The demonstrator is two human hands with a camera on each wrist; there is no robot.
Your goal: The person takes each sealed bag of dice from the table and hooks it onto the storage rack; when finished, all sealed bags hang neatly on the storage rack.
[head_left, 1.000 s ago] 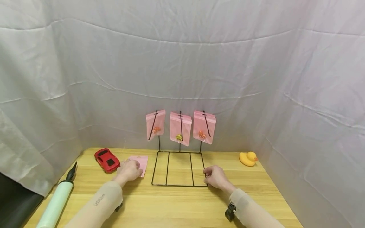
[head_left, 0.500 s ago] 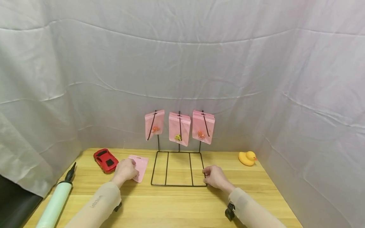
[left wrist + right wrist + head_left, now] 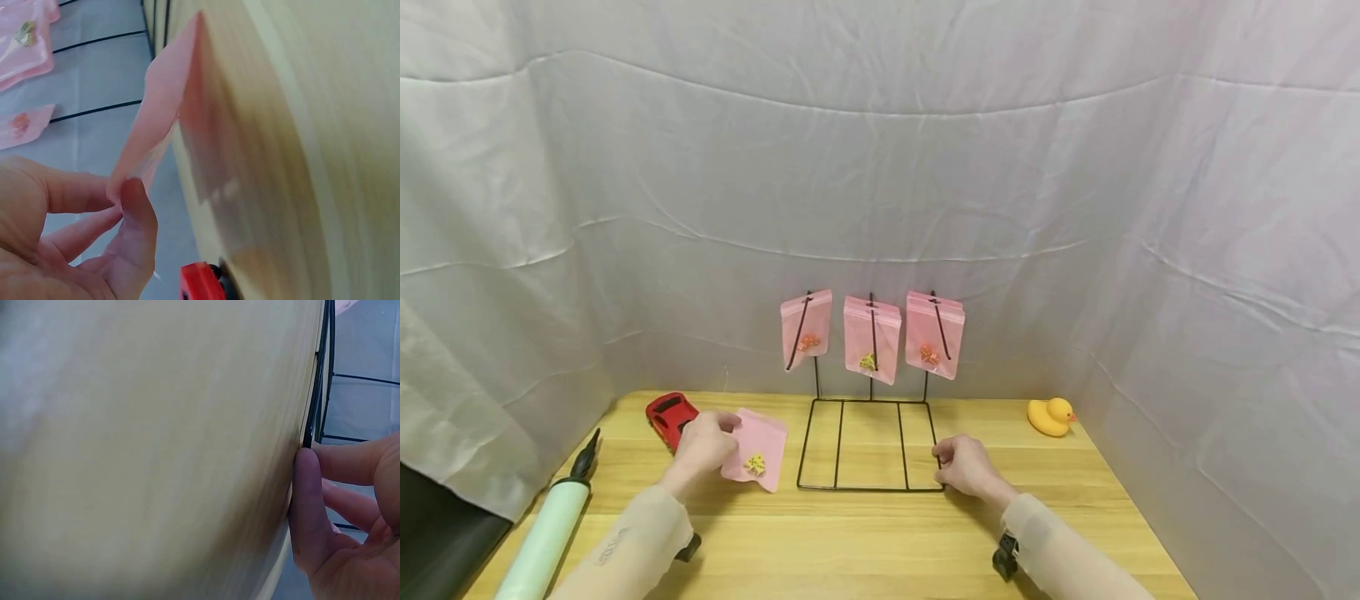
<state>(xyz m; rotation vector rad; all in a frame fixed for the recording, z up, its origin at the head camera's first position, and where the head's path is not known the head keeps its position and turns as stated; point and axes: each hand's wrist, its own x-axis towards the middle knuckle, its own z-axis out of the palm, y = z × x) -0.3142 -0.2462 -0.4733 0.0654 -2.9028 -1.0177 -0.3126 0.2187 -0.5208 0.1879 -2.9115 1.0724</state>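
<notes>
My left hand (image 3: 702, 443) pinches the left edge of a pink zip bag (image 3: 767, 443) between thumb and fingers. Small yellow dice (image 3: 756, 464) show through the bag, which is tilted up from the table. In the left wrist view the bag (image 3: 164, 94) slants away from the fingertips, close over the wood. My right hand (image 3: 967, 467) pinches the front right corner of a black wire display rack (image 3: 871, 489), thumb and fingers on the base wire. On the rack's prongs hang pink bags on the left (image 3: 796, 321), in the middle (image 3: 856, 337) and on the right (image 3: 951, 333).
A red toy car (image 3: 672, 414) lies behind the left hand, partly hidden by it. A pale green hand pump (image 3: 550, 529) lies along the table's left edge. The yellow rubber duck (image 3: 1051, 417) sits at the back right. Grey cloth (image 3: 880, 183) encloses the table (image 3: 850, 542).
My left hand has drawn the pink bag toward me, shifted its hold to the left edge and tilted it up, so the yellow dice now show. The right hand stays on the rack.
</notes>
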